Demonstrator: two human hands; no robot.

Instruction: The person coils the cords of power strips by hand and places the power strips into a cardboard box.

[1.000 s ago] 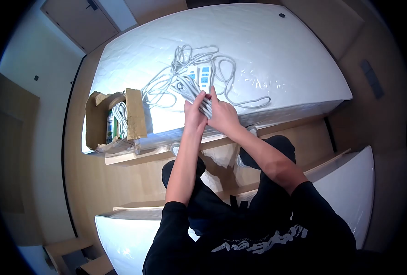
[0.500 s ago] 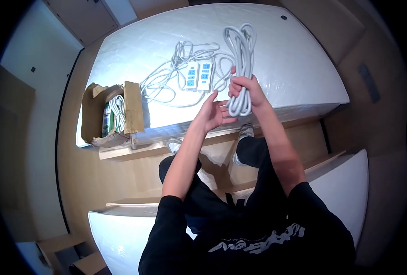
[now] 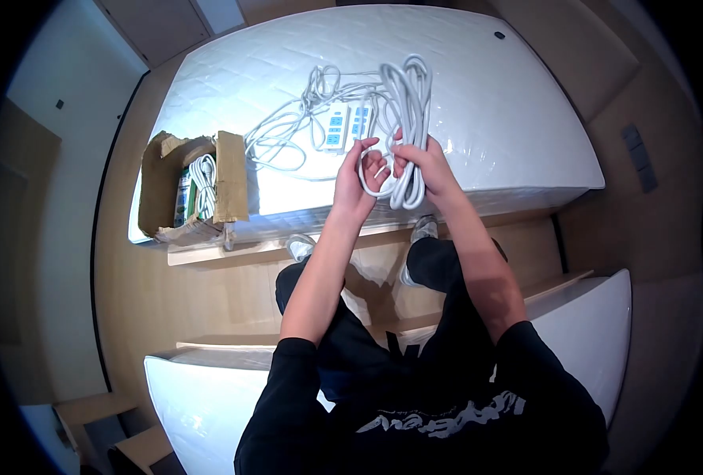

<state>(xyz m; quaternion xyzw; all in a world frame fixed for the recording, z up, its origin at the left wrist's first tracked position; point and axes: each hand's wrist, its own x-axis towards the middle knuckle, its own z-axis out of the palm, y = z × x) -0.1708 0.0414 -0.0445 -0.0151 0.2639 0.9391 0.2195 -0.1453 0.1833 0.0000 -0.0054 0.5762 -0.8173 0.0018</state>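
My right hand is closed around a long looped bundle of white cable, held upright over the near edge of the mattress. Just left of it, my left hand has its fingers curled, with one loop of the same cable running through it. Behind my hands, two white power strips with blue sockets, the left one and the right one, lie side by side on the mattress. The bundle and my hands partly cover the right strip. Loose cord is tangled to their left.
A torn cardboard box stands at the mattress's left front corner, with a coiled white cable inside. A small black object lies at the far right of the white mattress. Another mattress is behind my legs.
The cable bundle has come down slightly and left in my right hand. One loop now stands apart from it, and my left hand has curled around that loop.
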